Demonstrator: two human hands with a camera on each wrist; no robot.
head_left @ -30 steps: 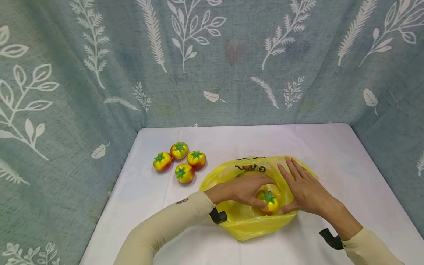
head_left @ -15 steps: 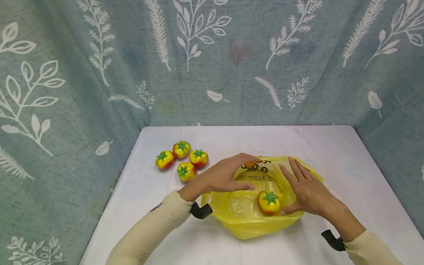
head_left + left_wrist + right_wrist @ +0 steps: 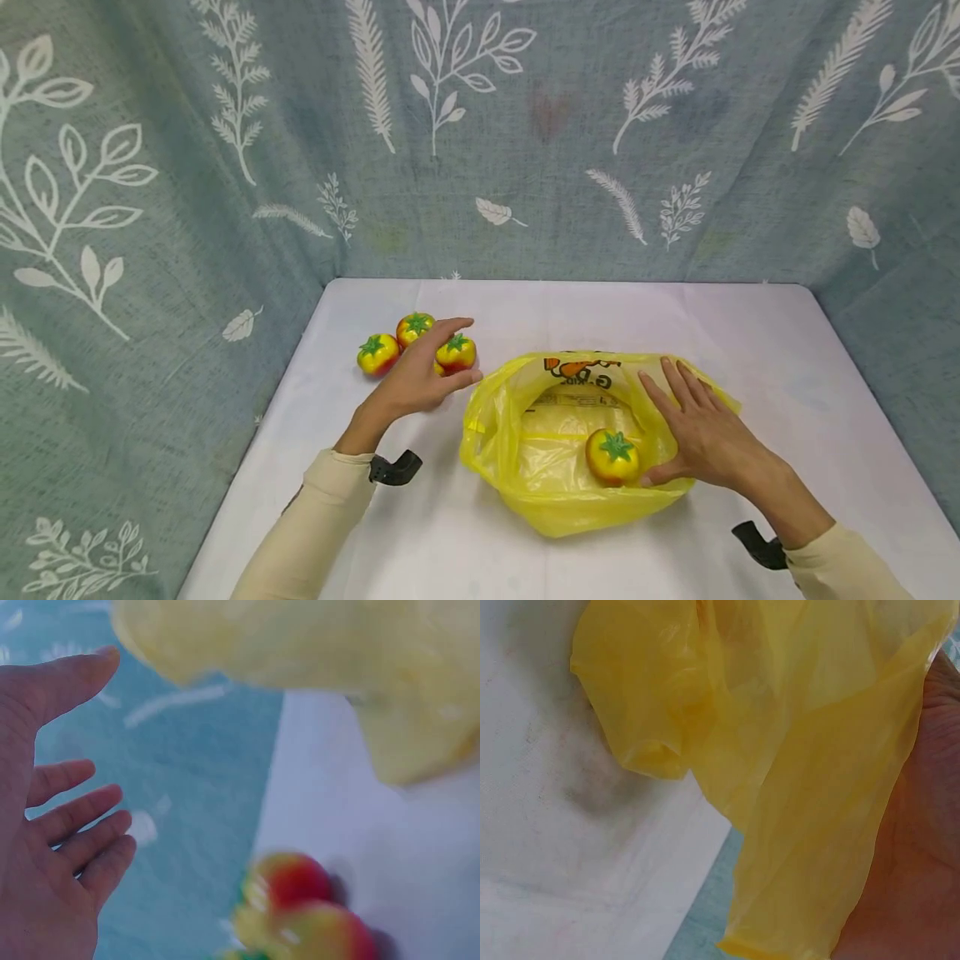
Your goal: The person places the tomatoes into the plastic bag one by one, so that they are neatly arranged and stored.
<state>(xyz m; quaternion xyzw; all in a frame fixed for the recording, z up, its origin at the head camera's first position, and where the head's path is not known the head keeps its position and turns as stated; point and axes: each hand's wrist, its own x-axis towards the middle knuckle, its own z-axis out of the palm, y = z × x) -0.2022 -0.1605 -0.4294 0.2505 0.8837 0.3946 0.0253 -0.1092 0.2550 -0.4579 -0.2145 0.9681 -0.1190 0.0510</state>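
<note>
A yellow plastic bag (image 3: 570, 512) lies on the table with its mouth spread wide. Inside it sits one yellow-red tomato (image 3: 603, 467) with a green star-shaped top. My right hand (image 3: 708, 442), fingers spread, rests on the bag's right rim; in the right wrist view yellow film (image 3: 817, 795) covers part of the palm. To the left of the bag, my left hand (image 3: 416, 382) is over a group of similar tomatoes (image 3: 378, 357), fingers extended and holding nothing. It partly hides one of them. The left wrist view shows its loose fingers (image 3: 86, 817) apart from blurred tomatoes (image 3: 296, 881).
A white-covered table (image 3: 525, 567) carries everything. Blue-green curtains (image 3: 540, 200) with white leaf prints stand behind it and along both sides. Each wrist wears a black band mount (image 3: 395, 468).
My left hand has come out of the bag, leaving the tomato inside, and has moved left to the tomato group. The right hand has stayed at the bag's right side.
</note>
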